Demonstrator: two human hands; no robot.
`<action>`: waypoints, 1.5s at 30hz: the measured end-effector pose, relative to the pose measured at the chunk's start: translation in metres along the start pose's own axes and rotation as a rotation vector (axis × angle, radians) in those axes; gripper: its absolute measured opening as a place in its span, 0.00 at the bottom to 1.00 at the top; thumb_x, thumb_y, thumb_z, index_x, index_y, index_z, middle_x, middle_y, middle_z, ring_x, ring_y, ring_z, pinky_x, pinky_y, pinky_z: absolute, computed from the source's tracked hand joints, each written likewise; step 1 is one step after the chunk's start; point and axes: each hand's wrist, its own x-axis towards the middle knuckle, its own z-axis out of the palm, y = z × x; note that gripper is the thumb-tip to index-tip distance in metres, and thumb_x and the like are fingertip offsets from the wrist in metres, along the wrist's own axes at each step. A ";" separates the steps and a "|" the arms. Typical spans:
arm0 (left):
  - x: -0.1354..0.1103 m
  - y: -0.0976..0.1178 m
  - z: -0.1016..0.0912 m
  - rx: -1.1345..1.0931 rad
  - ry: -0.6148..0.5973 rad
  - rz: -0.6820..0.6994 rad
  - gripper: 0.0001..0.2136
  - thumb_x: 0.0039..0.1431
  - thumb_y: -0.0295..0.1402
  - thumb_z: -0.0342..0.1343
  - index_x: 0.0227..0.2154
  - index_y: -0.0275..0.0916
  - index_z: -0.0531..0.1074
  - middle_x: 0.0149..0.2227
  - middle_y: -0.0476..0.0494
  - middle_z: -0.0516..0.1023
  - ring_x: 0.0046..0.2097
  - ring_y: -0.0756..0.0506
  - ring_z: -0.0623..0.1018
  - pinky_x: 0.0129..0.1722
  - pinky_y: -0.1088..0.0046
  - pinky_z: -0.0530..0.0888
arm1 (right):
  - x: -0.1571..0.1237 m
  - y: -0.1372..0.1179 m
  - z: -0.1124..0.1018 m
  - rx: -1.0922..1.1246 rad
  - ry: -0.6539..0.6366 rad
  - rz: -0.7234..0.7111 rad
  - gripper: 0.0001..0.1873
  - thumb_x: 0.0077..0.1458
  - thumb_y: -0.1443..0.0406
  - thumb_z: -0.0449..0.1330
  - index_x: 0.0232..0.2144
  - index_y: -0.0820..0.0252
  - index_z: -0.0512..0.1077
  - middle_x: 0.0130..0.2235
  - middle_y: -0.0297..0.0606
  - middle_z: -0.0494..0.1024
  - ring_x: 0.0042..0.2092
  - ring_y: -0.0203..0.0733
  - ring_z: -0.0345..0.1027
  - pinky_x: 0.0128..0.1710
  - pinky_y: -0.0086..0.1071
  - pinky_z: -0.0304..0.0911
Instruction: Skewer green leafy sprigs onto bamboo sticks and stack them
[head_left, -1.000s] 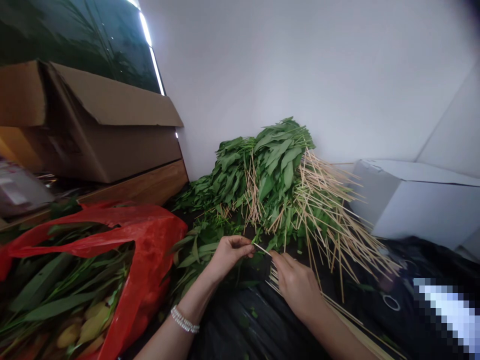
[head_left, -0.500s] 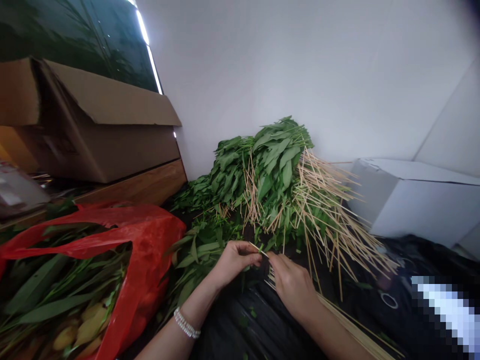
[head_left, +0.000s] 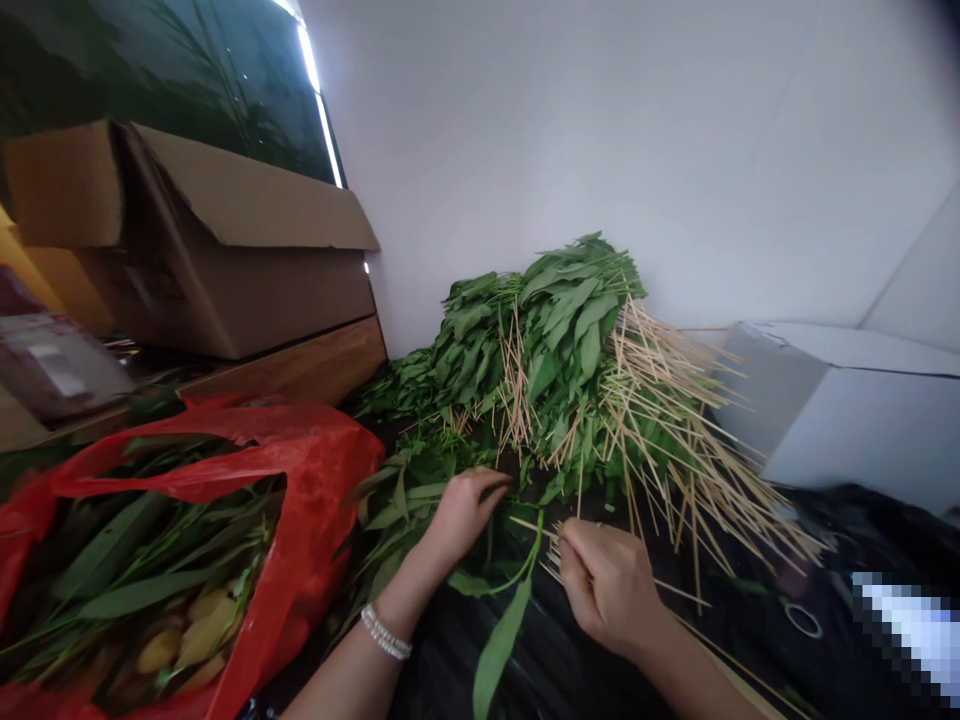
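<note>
My right hand (head_left: 611, 590) is closed on a thin bamboo skewer (head_left: 525, 524) whose tip points left, with a bunch of more skewers in its grip. A long green leaf (head_left: 501, 640) hangs from that skewer and trails toward me. My left hand (head_left: 465, 505), with a beaded bracelet at the wrist, reaches into loose green leaves (head_left: 409, 495) on the black sheet, fingers curled on them. Behind both hands rises a big pile of skewered leaves (head_left: 570, 360) with the stick ends fanning out to the right.
A red plastic bag (head_left: 300, 480) full of leaves lies at the left. Cardboard boxes (head_left: 247, 260) sit on a wooden ledge behind it. A white box (head_left: 847, 410) stands at the right on black plastic sheeting (head_left: 570, 670). White walls close the corner.
Both hands met at the skewer tip earlier. Now a long leaf hangs from the skewer, my left hand has moved off left into the loose leaves, and my right hand has drawn back.
</note>
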 end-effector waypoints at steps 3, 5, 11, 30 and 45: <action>-0.005 0.002 0.007 0.253 -0.079 0.065 0.11 0.57 0.32 0.53 0.41 0.41 0.76 0.39 0.42 0.78 0.43 0.43 0.73 0.45 0.67 0.68 | 0.000 -0.004 0.005 -0.038 -0.066 -0.021 0.09 0.55 0.71 0.47 0.24 0.59 0.62 0.22 0.31 0.65 0.24 0.32 0.57 0.28 0.28 0.49; -0.007 0.003 0.009 0.377 -0.113 0.064 0.11 0.56 0.33 0.55 0.42 0.41 0.75 0.38 0.41 0.77 0.42 0.43 0.72 0.43 0.67 0.68 | -0.001 -0.005 0.007 -0.054 -0.093 -0.017 0.09 0.55 0.71 0.47 0.25 0.59 0.62 0.22 0.31 0.65 0.25 0.32 0.58 0.28 0.28 0.49; -0.009 0.005 0.011 0.523 -0.152 0.047 0.10 0.53 0.31 0.57 0.39 0.43 0.76 0.36 0.42 0.74 0.42 0.42 0.69 0.41 0.67 0.67 | -0.002 -0.004 0.011 -0.076 -0.112 -0.002 0.10 0.55 0.70 0.46 0.25 0.59 0.62 0.22 0.31 0.66 0.25 0.33 0.59 0.29 0.28 0.49; -0.013 0.013 0.016 0.482 -0.246 0.168 0.10 0.57 0.30 0.51 0.39 0.44 0.75 0.36 0.44 0.74 0.42 0.43 0.69 0.41 0.67 0.63 | -0.004 0.000 0.016 -0.119 -0.120 0.022 0.11 0.58 0.70 0.46 0.25 0.59 0.63 0.23 0.31 0.66 0.25 0.33 0.60 0.30 0.28 0.48; -0.005 0.015 0.002 0.097 -0.123 0.141 0.07 0.56 0.33 0.56 0.35 0.43 0.77 0.35 0.46 0.76 0.40 0.46 0.72 0.43 0.69 0.66 | -0.003 0.004 0.015 -0.133 0.003 0.077 0.12 0.61 0.69 0.46 0.31 0.60 0.68 0.24 0.32 0.70 0.25 0.33 0.64 0.30 0.28 0.52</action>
